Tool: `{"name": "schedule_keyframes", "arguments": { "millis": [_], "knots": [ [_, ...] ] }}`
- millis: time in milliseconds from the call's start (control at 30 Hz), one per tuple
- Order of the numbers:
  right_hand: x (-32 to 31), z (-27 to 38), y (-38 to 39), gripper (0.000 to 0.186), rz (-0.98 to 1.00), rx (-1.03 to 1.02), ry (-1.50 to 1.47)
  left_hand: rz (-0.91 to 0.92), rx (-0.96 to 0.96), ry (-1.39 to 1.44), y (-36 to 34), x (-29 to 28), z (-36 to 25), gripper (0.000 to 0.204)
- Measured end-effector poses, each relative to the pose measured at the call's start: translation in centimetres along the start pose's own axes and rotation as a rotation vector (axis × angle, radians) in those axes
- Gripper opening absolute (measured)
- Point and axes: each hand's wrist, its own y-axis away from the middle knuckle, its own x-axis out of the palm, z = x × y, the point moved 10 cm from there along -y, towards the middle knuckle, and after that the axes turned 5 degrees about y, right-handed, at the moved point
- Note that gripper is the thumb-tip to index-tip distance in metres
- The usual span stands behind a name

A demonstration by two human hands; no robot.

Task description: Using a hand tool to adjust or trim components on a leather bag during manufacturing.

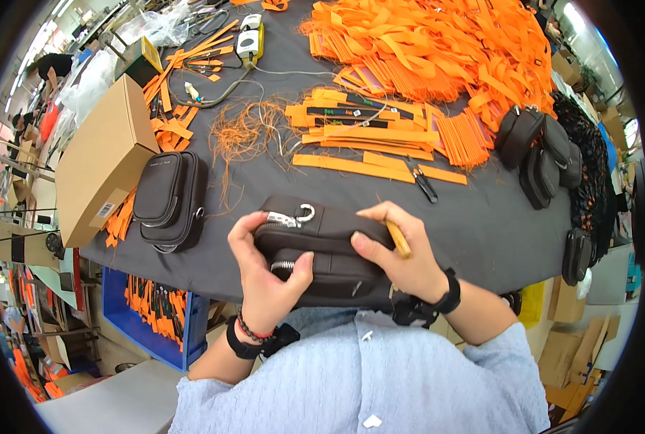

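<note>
A small black zippered bag [326, 235] is held up in front of my body at the near edge of the table, with a silver zipper and a metal ring at its upper left. My left hand [268, 282] grips its left end, thumb on the front pocket by the zipper. Round the right end closes my right hand [413, 253], thumb pressed on the bag's face. Between the fingers of that hand sticks out a short yellow stick-like tool [398, 240]; its other end is hidden.
Another black bag [172, 199] lies at left beside a cardboard box [109, 163]. Orange strips [369, 134] and a large orange pile [445, 43] cover the far side. Thread snips [421, 181] lie ahead. More black bags [536, 155] stand right; a blue crate [152, 325] sits below left.
</note>
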Motion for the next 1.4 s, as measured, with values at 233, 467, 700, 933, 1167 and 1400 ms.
{"name": "schedule_keyframes", "arguments": {
  "millis": [233,467,700,933,1167,1400],
  "knots": [
    [0.5,-1.0,-0.3,0.03,0.197,0.148,-0.27,-0.01,0.017,0.094,0.4,-0.1,0.7,0.071],
    [-0.1,-0.5,0.8,0.034,0.203,0.075,-0.198,0.036,0.695,-0.739,4.7,1.0,-6.6,0.043],
    [0.1,2.1,-0.4,0.038,0.186,-0.041,0.073,0.215,0.74,-0.655,5.0,2.7,-6.6,0.032],
    [3.4,4.9,-3.7,0.039,0.28,-0.225,0.332,0.117,0.818,-0.692,6.1,2.8,-5.5,0.036],
    [3.6,3.0,-5.3,0.029,0.271,-0.145,0.313,0.011,0.798,-0.713,5.5,2.9,-4.9,0.028],
    [3.7,2.6,-5.8,0.026,0.274,-0.031,0.341,-0.063,0.794,-0.706,5.5,2.6,-4.4,0.026]
  ]
}}
